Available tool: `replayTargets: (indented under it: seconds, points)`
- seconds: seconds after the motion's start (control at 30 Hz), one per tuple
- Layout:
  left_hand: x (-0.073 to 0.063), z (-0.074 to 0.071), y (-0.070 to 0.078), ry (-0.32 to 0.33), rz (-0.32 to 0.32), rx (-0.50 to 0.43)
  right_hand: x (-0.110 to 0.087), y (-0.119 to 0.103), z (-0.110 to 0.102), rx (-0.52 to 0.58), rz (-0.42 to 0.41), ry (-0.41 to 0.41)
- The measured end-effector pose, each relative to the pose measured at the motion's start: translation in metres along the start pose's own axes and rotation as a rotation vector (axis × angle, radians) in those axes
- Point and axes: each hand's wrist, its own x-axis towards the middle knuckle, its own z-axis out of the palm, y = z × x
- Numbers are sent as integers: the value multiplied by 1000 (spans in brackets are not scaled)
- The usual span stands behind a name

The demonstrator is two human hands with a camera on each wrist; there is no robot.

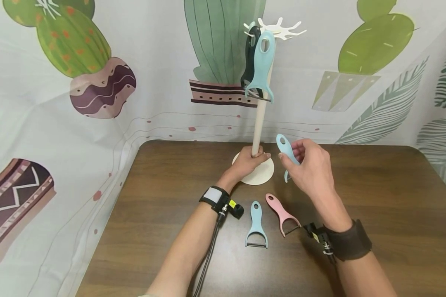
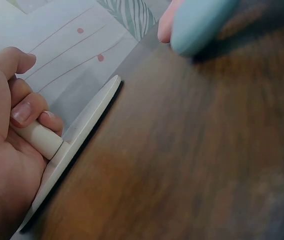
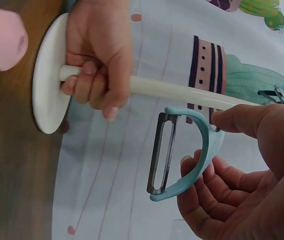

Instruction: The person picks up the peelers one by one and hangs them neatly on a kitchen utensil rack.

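My left hand (image 1: 248,163) grips the cream pole (image 1: 259,119) of a stand, low down by its round base (image 1: 258,175). In the left wrist view the fingers curl round the pole (image 2: 39,140) just above the base disc. Between thumb and fingers my right hand (image 1: 312,167) pinches a light blue peeler (image 1: 288,149), raised to the right of the pole with its blade end down. The right wrist view shows that peeler's metal blade (image 3: 162,152) and curved blue frame. From the stand's branched white top (image 1: 280,31) hang a blue peeler (image 1: 263,66) and a black peeler (image 1: 250,55).
On the brown table (image 1: 386,206) in front of the stand lie a second light blue peeler (image 1: 256,220) and a pink peeler (image 1: 280,212). A cactus-print cloth (image 1: 160,82) hangs behind the table. A cable (image 1: 209,251) runs along the left forearm.
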Motion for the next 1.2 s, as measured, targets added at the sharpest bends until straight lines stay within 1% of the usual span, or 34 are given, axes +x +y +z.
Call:
replayTargets:
  seconds: [0.2,0.47,0.67,0.83,0.97,1.2]
  points:
    - [0,0,-1,-7,22,-10,4,-11,-4,32,19,17]
    - [0,0,-3,-2,36,-20,8,-22,-7,87,4,57]
    - [1,-1,-5,-8,41,-16,10,-29,-10,116,12,79]
    - [1,-1,-3,-10,28,-27,11,-37,-13,127,18,85]
    - [1,-1,-2,-16,9,-35,14,-44,-20,153,28,99]
    - [2,0,-1,-14,-5,-2,18,-52,-33,194,44,135]
